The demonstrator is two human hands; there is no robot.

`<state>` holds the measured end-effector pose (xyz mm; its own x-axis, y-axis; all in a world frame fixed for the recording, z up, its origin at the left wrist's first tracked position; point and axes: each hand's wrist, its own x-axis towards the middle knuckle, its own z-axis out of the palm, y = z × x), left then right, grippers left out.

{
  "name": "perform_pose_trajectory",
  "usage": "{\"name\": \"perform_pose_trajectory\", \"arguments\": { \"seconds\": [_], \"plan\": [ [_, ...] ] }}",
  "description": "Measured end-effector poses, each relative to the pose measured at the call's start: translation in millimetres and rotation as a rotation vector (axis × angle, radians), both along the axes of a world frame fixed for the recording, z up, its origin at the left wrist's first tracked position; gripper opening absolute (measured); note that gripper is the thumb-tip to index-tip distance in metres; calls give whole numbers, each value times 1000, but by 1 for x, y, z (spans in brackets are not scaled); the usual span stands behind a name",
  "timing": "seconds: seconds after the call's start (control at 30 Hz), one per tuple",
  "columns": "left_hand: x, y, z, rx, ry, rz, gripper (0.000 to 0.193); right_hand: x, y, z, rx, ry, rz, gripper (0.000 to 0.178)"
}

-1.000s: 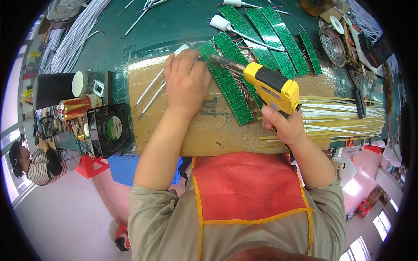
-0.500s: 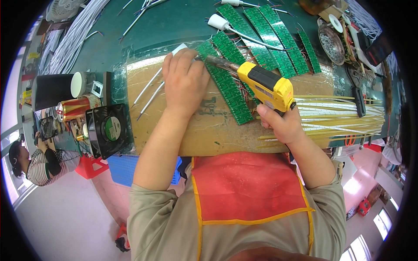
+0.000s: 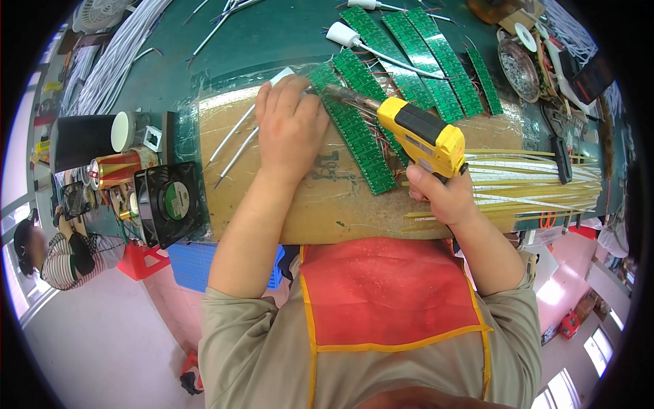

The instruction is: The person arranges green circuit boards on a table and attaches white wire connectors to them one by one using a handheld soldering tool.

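Note:
My right hand (image 3: 446, 194) is wrapped round the grip of a yellow and black soldering gun (image 3: 421, 133). Its metal tip (image 3: 337, 94) points left, over the upper end of a green circuit board strip (image 3: 357, 140). Beside that tip, my left hand (image 3: 291, 126) is closed, fingers curled down at the board's end. A white piece (image 3: 281, 76) shows past its fingertips, and white cables (image 3: 235, 160) come out from under the hand. My fingers hide the exact point they grip. Several more green board strips (image 3: 439, 65) lie to the right, joined by thin red wires.
Brown cardboard (image 3: 238, 204) covers the near table. A white lamp holder on a cord (image 3: 340, 34) rests across the boards. Yellow and white strips (image 3: 531, 184) lie at right, below black-handled pliers (image 3: 562, 153). A black fan (image 3: 167, 204) and a can (image 3: 112, 170) stand at left; another person (image 3: 68, 255) sits beyond.
The soldering gun and my right hand have shifted very slightly to the right. My left hand has hardly moved. The person at the far left has turned the head a little.

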<state>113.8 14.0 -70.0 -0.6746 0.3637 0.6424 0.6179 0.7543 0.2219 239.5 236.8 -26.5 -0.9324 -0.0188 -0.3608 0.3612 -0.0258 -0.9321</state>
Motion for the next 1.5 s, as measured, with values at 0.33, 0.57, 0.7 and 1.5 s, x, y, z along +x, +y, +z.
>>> {"name": "perform_pose_trajectory", "arguments": {
  "seconds": [0.33,0.57,0.7,1.5],
  "plan": [
    [0,0,-1,6,-7,3,9,4,0,-3,-47,29,-32,32],
    [0,-1,0,17,-25,12,10,3,3,-6,33,-6,20,32],
    [-1,0,-3,30,-29,7,10,3,2,-5,35,12,-8,33],
    [-3,-3,-1,107,-151,-24,11,0,2,1,107,-31,33,41]
  ]
}}
